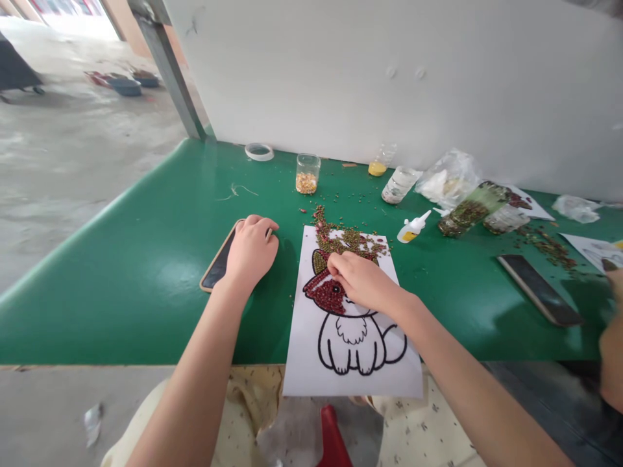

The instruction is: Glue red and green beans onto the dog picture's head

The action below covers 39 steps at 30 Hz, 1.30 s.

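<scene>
A white sheet with a cat drawing [354, 353] lies on the green table, its near end past the table edge. Dark red beans [327, 298] cover part of the cat's face, and green ones fill an ear. My right hand [357, 275] is over the face with its fingertips pinched together; anything between them is too small to make out. Loose green and red beans [348, 240] are heaped at the sheet's top. My left hand [253, 250] rests across the right side of a phone [217, 264], fingers loosely bent and slightly apart.
A small glue bottle [413, 228] stands right of the sheet. Behind are a cup of corn kernels [307, 175], a tape roll [259, 152], a tilted jar of beans [472, 209] and plastic bags [448, 176]. At right are a second phone [539, 290] and another person's hand [616, 282].
</scene>
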Each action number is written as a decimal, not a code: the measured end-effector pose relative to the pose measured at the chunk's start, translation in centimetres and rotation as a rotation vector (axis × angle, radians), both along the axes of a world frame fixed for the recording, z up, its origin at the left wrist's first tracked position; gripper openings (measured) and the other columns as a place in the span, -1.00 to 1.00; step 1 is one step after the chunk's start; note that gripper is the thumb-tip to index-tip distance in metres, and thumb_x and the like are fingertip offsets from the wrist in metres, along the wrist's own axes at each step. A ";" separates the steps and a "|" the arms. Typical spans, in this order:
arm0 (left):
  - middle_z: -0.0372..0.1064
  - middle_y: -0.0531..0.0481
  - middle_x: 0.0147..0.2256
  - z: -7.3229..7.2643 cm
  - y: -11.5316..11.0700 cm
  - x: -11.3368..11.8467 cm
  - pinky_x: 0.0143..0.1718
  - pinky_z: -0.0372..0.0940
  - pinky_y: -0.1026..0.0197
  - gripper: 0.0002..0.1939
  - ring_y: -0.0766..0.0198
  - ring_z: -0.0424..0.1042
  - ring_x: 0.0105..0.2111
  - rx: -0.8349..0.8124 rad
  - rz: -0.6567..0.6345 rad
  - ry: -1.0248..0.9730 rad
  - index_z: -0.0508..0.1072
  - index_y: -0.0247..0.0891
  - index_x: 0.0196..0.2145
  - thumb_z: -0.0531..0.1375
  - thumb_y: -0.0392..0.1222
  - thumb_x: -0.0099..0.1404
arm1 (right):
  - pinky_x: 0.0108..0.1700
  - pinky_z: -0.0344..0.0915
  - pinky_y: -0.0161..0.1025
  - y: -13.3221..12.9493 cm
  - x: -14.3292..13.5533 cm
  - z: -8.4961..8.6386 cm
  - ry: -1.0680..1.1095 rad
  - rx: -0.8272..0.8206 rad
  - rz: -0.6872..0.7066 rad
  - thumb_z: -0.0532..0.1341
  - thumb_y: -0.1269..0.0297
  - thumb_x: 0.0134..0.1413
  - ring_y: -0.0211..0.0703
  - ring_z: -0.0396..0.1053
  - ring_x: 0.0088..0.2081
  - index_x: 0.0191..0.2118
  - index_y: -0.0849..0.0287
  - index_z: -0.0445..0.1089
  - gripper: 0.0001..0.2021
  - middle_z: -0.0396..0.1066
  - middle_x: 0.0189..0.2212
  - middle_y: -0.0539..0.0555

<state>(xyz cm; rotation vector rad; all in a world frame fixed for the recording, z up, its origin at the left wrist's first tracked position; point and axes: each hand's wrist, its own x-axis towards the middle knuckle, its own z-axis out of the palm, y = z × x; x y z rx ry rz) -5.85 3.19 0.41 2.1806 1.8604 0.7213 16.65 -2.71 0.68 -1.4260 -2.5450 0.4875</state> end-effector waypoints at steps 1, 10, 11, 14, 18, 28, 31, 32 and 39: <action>0.33 -0.13 -0.12 0.0 0.0 0.0 0.07 0.14 0.00 -0.71 0.01 0.26 -0.05 -0.006 0.001 -0.001 0.46 -0.22 -0.21 0.00 -0.30 0.18 | -0.38 -0.02 -0.29 0.0 0.0 0.0 -0.006 0.002 0.002 0.01 0.63 -0.02 -0.21 0.17 -0.36 -0.34 0.14 0.12 -0.78 0.23 -0.39 0.05; 0.33 -0.13 -0.10 -0.1 0.0 0.0 0.08 0.15 0.00 -0.69 0.00 0.25 -0.03 -0.003 -0.002 0.018 0.46 -0.25 -0.18 0.00 -0.29 0.19 | -0.39 -0.06 -0.31 -0.1 -0.1 0.2 -0.022 0.007 0.003 0.02 0.64 -0.03 -0.24 0.15 -0.38 -0.34 0.15 0.12 -0.78 0.20 -0.41 0.03; 0.34 -0.13 -0.11 -0.1 0.0 0.0 0.08 0.15 0.00 -0.69 0.00 0.25 -0.04 0.001 -0.002 0.021 0.46 -0.25 -0.18 0.00 -0.29 0.19 | -0.39 -0.06 -0.31 -0.1 -0.1 0.2 -0.022 0.006 0.003 0.02 0.64 -0.02 -0.24 0.15 -0.38 -0.34 0.15 0.12 -0.78 0.20 -0.41 0.03; 0.34 -0.14 -0.11 -0.2 0.0 0.0 0.08 0.15 0.00 -0.69 0.00 0.26 -0.05 0.005 -0.009 0.021 0.46 -0.25 -0.19 0.00 -0.28 0.19 | -0.39 -0.05 -0.31 -0.2 -0.2 0.2 -0.016 0.010 0.009 0.02 0.64 -0.02 -0.24 0.16 -0.36 -0.35 0.15 0.11 -0.78 0.21 -0.41 0.03; 0.34 -0.14 -0.10 -0.1 0.0 0.0 0.07 0.16 0.00 -0.70 -0.01 0.26 -0.04 -0.005 -0.008 0.017 0.47 -0.25 -0.18 0.00 -0.27 0.20 | -0.37 -0.02 -0.31 0.0 0.1 0.4 0.000 0.021 0.011 0.01 0.63 -0.01 -0.24 0.17 -0.35 -0.35 0.15 0.11 -0.79 0.22 -0.40 0.03; 0.34 -0.15 -0.11 -0.1 0.0 0.1 0.07 0.16 0.01 -0.71 0.00 0.26 -0.04 0.001 -0.010 0.019 0.47 -0.26 -0.18 0.01 -0.28 0.20 | -0.36 0.03 -0.30 0.7 2.6 0.9 -0.022 0.037 -0.114 0.04 0.54 0.07 -0.23 0.19 -0.37 -0.35 0.15 0.16 -0.87 0.25 -0.40 0.03; 0.35 -0.15 -0.12 -0.1 0.1 0.1 0.06 0.17 0.01 -0.71 0.01 0.27 -0.05 0.012 -0.018 0.018 0.47 -0.26 -0.19 0.01 -0.28 0.20 | -0.32 0.07 -0.29 0.7 2.6 0.9 -0.007 0.059 -0.108 0.07 0.52 0.11 -0.22 0.22 -0.33 -0.34 0.15 0.21 -0.88 0.28 -0.38 0.04; 0.35 -0.15 -0.12 -0.2 0.1 0.1 0.06 0.17 0.01 -0.71 0.02 0.28 -0.05 0.014 -0.021 0.019 0.47 -0.26 -0.19 0.01 -0.28 0.20 | -0.30 0.09 -0.28 0.6 2.5 0.9 0.001 0.068 -0.086 0.08 0.50 0.13 -0.20 0.23 -0.30 -0.34 0.15 0.23 -0.89 0.30 -0.37 0.04; 0.35 -0.15 -0.12 -0.2 0.1 0.1 0.06 0.17 0.02 -0.71 0.01 0.27 -0.04 0.008 -0.018 0.024 0.47 -0.26 -0.19 0.01 -0.27 0.20 | -0.21 0.16 -0.25 0.5 0.7 0.2 -0.048 0.149 0.071 0.09 0.43 0.20 -0.16 0.22 -0.22 -0.35 0.17 0.30 -0.89 0.34 -0.33 0.06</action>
